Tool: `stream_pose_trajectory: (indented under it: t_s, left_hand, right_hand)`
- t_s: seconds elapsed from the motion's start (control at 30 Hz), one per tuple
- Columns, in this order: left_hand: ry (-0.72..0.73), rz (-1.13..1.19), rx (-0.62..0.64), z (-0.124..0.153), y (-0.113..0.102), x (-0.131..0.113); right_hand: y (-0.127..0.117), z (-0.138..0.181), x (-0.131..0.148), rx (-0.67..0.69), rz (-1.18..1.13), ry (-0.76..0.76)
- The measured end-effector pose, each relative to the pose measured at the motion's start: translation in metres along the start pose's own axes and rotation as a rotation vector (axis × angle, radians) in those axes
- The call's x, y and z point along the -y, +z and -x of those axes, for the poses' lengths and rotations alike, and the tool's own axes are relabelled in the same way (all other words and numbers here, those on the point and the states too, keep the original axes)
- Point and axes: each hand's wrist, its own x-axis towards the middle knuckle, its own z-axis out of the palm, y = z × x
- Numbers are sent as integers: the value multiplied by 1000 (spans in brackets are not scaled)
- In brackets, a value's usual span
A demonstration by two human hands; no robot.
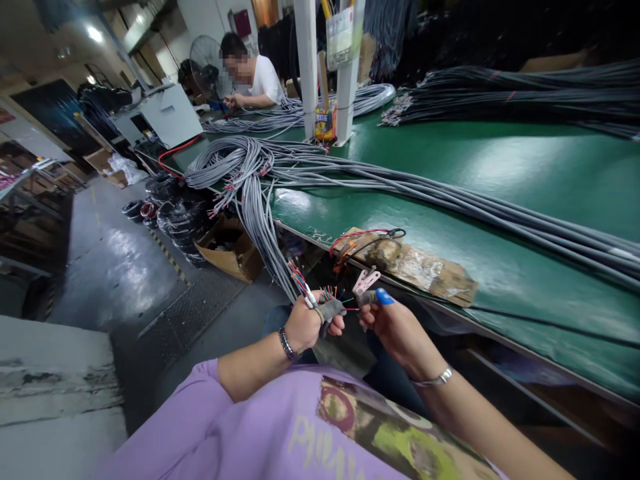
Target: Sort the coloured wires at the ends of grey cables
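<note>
Pinching the stripped end of a grey cable [270,250], the left hand [307,323] closes its cloth-capped fingertips just below a fan of coloured wires [331,293]. The right hand [395,327], a blue cap on one finger, grips a small pink tool [366,280] just right of those wires. The cable runs up and far-left over the edge of the green table [500,167], joining a thick bundle of grey cables [450,197]. A taped cardboard patch [420,267] lies on the near table edge. At the far end, another person [253,77] works.
</note>
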Motion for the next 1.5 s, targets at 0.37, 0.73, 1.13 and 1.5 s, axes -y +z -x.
stream_pose_trajectory:
  t_s: [0.37, 0.73, 1.13, 1.5]
  left_hand:
    - [-82, 26, 170, -15, 14, -15]
    - [-116, -27, 175, -19, 17, -10]
    - [3, 25, 89, 1, 14, -4]
    - [7, 69, 11, -7, 24, -11]
  right_hand:
    - [8, -26, 23, 90, -169, 136]
    - [13, -30, 11, 16, -332, 51]
    - [7, -25, 15, 125, -365, 145]
    - [8, -31, 5, 114, -287, 2]
